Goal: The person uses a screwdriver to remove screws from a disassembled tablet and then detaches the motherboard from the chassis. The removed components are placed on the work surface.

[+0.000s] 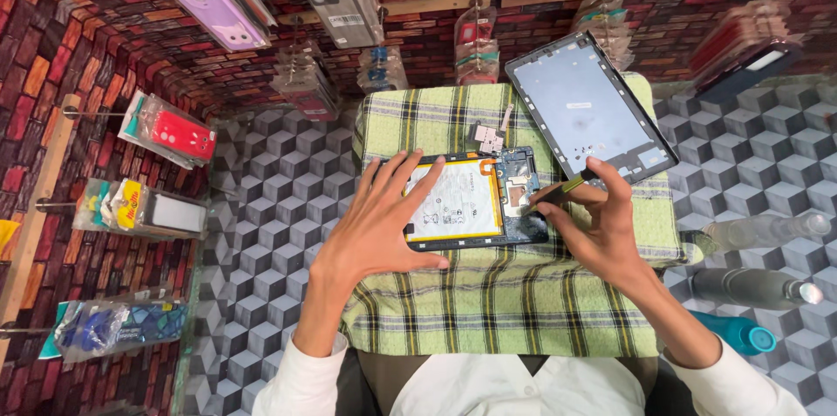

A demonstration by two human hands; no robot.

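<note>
An opened black tablet with its white battery exposed point(466, 202) lies on a green-and-yellow checked cloth point(497, 294); a detached grey tablet back cover point(588, 106) lies behind, to its right.

The left hand point(375, 224) covers the near left corner of the opened tablet point(466, 202). The tool point(558, 189) tip is too small to identify. Hanging phone cases point(214, 6) are cut off by the far edge. Bottles point(758, 285) at right are blurred and partly cropped.

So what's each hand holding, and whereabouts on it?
The right hand pinches a thin tool near its tip end. The left hand holds nothing; it presses flat on the opened tablet.
</note>
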